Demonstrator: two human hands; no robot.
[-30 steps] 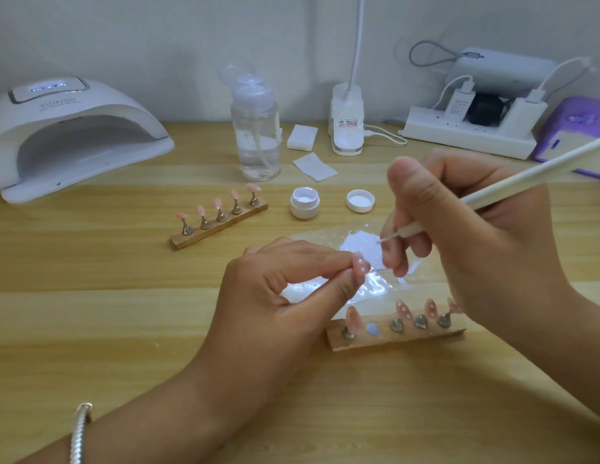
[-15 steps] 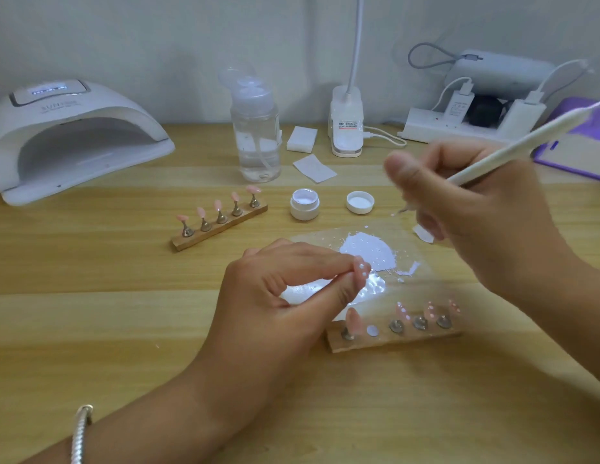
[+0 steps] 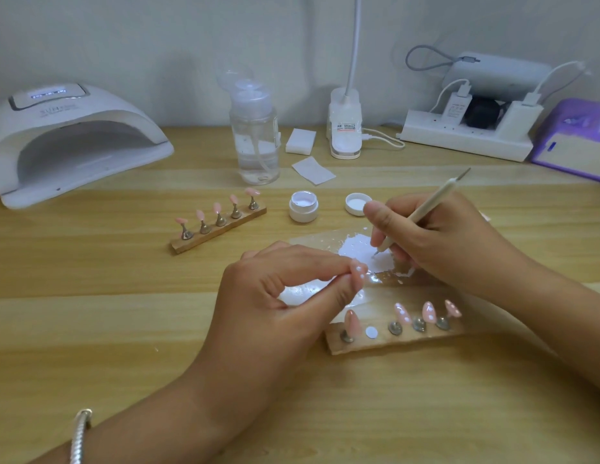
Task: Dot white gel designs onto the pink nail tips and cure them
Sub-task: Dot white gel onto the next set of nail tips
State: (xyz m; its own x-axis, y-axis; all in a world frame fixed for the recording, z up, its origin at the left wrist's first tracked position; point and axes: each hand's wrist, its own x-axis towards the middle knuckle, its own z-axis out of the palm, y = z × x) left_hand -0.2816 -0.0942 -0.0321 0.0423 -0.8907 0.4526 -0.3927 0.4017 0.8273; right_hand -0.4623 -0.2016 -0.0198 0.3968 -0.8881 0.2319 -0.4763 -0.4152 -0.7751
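Observation:
My left hand [image 3: 278, 296] pinches a pink nail tip [image 3: 359, 274] with white dots between thumb and fingers. My right hand [image 3: 439, 242] grips a white dotting pen [image 3: 429, 205], its point down in the white gel puddle [image 3: 362, 252] on a clear palette sheet [image 3: 318, 289]. A near wooden holder [image 3: 392, 339] carries several pink tips, three of them dotted white, with one bare white pad. A second wooden holder [image 3: 221, 226] with plain pink tips lies further left. The open white gel pot [image 3: 303, 206] and its lid [image 3: 356, 203] stand behind the palette.
A white curing lamp [image 3: 71, 139] stands at the back left. A clear pump bottle [image 3: 255, 135], white wipes [image 3: 312, 169], a desk lamp base [image 3: 345, 128], a power strip [image 3: 466, 139] with chargers and a purple box [image 3: 573, 145] line the back of the wooden table [image 3: 91, 329].
My right hand has swung the dotting pen away from the held tip, then lowered its point into the white gel on the palette. My left hand keeps the tip in place.

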